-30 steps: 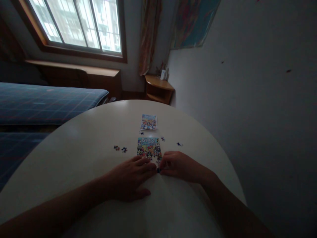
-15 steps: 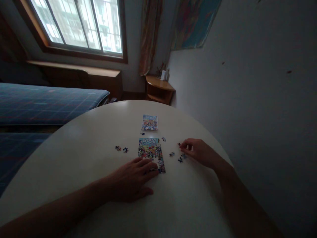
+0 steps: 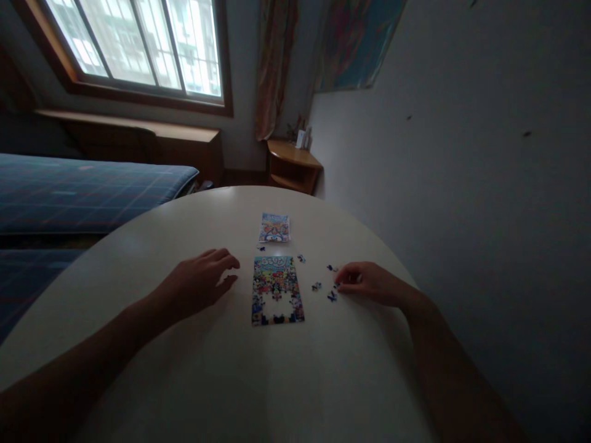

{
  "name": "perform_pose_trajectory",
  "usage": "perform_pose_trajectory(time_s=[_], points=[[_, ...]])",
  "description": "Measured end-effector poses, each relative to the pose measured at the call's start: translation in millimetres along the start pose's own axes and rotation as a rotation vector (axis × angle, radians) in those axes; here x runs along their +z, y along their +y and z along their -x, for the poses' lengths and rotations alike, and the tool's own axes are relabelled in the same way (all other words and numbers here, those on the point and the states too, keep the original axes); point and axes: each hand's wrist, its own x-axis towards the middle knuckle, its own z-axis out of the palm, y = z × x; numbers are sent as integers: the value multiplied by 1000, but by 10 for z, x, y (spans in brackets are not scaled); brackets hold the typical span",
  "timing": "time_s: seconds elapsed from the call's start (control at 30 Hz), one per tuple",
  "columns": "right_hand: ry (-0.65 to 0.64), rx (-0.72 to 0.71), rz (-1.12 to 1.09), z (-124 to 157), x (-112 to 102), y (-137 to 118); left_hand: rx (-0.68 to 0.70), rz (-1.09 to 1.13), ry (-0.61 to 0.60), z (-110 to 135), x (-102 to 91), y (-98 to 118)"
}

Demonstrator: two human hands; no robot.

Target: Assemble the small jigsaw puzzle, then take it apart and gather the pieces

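Note:
A colourful jigsaw puzzle [image 3: 274,274] lies flat on the white round table [image 3: 277,375], with a gap in its lower middle where the white surface shows. To its left, my left hand [image 3: 201,277] hovers low over the table, thumb and fingers apart; the loose pieces on that side are hidden by it. On the other side, my right hand [image 3: 364,284] has its thumb and fingertips pinched at a small puzzle piece [image 3: 337,285]. Close to those fingertips lie a dark blue piece [image 3: 332,296], a paler piece [image 3: 316,286] and another piece [image 3: 331,267].
Beyond the puzzle lies a small picture packet [image 3: 274,227], with a loose piece [image 3: 261,248] just below it and another piece [image 3: 301,258] to the right. A plaid mattress [image 3: 92,191] stands left of the table, and a wall [image 3: 462,203] runs along the right.
My left hand has left the puzzle's lower part and moved left, uncovering the gap. My right hand has shifted slightly down among the loose pieces. The view has turned a little.

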Motion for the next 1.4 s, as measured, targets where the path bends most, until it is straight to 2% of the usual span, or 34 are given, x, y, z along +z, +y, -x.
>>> perform_pose_trajectory(time_s=[0.13, 0.3, 0.4, 0.8, 1.07, 1.4], points=[[2, -12, 5, -7, -9, 1, -98, 13, -95, 21, -55, -87], [24, -7, 28, 18, -39, -1, -199, 30, -251, -9, -89, -58], [13, 21, 11, 30, -43, -6, -236, 32, -289, -33, -101, -45], [3, 11, 47, 26, 33, -50, -256, 87, -280, -36, -132, 16], [16, 22, 51, 23, 26, -88, -230, 101, -234, -19, -68, -35], [-25, -2, 69, 39, 39, -104, -231, 83, -258, -28, -96, -4]])
